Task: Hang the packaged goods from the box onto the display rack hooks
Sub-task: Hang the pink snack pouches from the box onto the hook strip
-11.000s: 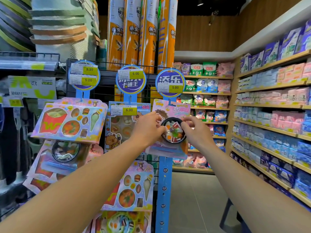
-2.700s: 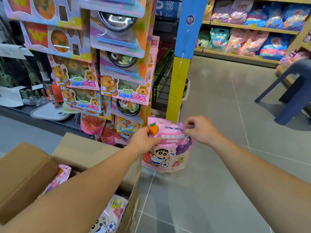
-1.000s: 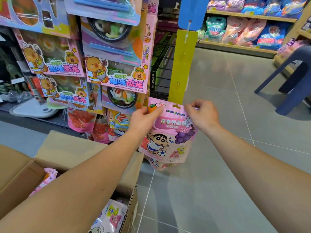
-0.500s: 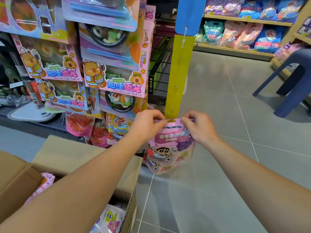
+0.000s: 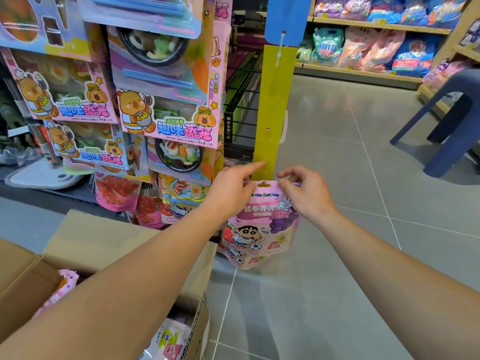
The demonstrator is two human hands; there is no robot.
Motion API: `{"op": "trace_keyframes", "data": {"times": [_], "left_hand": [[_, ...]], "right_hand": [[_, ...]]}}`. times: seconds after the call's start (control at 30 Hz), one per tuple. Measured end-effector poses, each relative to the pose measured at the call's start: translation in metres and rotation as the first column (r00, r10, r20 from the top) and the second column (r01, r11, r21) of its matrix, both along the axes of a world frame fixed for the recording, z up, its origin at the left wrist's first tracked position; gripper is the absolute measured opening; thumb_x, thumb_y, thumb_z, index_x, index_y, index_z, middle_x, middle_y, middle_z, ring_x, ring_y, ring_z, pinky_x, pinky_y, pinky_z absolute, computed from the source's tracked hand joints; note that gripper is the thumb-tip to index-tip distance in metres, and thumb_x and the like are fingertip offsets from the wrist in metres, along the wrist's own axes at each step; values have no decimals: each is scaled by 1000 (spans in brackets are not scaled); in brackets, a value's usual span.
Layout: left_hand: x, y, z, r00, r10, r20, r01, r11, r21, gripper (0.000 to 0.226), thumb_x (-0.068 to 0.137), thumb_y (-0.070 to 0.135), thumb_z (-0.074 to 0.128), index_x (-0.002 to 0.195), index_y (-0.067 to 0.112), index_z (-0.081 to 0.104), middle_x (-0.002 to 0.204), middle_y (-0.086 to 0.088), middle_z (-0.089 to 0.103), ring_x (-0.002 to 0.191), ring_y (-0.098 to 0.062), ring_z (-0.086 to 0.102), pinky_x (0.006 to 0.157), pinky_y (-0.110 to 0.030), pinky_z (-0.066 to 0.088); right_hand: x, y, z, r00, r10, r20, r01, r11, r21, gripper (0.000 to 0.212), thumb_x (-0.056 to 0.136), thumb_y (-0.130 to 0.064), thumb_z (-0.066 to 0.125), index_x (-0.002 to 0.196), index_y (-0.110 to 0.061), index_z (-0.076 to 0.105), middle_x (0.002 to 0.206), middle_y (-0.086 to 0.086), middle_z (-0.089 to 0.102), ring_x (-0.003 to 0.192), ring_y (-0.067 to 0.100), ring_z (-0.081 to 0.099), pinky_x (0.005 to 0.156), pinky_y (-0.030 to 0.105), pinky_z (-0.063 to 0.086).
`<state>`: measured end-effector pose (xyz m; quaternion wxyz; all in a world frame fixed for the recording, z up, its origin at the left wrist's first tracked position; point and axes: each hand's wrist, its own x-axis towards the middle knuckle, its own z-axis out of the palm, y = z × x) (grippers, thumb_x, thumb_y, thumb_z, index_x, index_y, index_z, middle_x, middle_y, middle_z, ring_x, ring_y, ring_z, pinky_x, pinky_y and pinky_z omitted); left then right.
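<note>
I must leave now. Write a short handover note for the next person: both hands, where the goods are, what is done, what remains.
Left hand: holds the top left of the pink candy pouch, index finger pointing at the yellow hanging strip.
Right hand: pinches the pouch's top right.
The pouch's top is just below the strip's lower end; whether it is hooked cannot be told.
Left: hang it, then the pouches in the cardboard box.

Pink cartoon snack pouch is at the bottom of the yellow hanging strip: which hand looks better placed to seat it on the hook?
Probably the right hand: it pinches the pink cartoon snack pouch at its top edge beside the hang tab, just under the yellow hanging strip. The left hand holds the other corner, forefinger on the strip.
</note>
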<state>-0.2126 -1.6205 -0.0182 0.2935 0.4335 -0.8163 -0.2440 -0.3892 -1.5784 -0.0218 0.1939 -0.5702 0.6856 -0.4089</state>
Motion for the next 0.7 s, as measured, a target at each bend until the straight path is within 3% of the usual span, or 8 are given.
{"op": "trace_keyframes", "data": {"times": [0.13, 0.3, 0.4, 0.57, 0.7], "left_hand": [[-2, -6, 1, 999, 6, 44, -6, 1000, -8, 55, 92, 13, 59, 142, 32, 46, 80, 4, 59, 85, -20, 57, 77, -33, 48], [-1, -9, 4, 997, -10, 75, 9, 1000, 5, 51, 91, 13, 58, 137, 33, 49, 74, 8, 55, 78, -15, 53, 67, -27, 37], [-2, -9, 8, 996, -19, 82, 20, 1000, -10, 52, 90, 12, 58, 135, 33, 48, 72, 9, 53, 77, -15, 54, 69, -29, 44], [-1, -11, 6, 994, -44, 99, 45, 999, -7, 59, 90, 12, 57, 142, 37, 46, 68, 12, 52, 79, -17, 52, 84, -37, 52], [-1, -11, 6, 993, -43, 114, 44, 999, -9, 59, 89, 12, 58, 141, 36, 46, 66, 12, 51, 79, -17, 50, 81, -36, 51]], "right_hand": [[0, -3, -2, 1000, -7, 18, 7, 1000, 21, 12, 88, -14, 65, 84, -25, 69, 82, -5, 68, 79, 11, 61, 73, 26, 48], [2, -3, -2, 1000, -8, -21, 9, 1000, 28, 14, 89, -16, 65, 79, -25, 68, 74, -18, 64, 74, 2, 58, 64, 15, 43], [2, -2, -1, 999, -12, -37, 13, 1000, 24, 13, 90, -17, 64, 80, -24, 67, 73, -19, 62, 72, -1, 56, 62, 13, 41], [2, 0, 2, 998, 4, -61, -2, 999, 35, 13, 91, -18, 63, 80, -23, 67, 72, -18, 61, 70, -2, 56, 60, 12, 40], [2, 0, 1, 997, 9, -74, -5, 999, 48, 13, 92, -18, 63, 80, -23, 67, 72, -17, 61, 70, -1, 55, 59, 12, 39]]}}
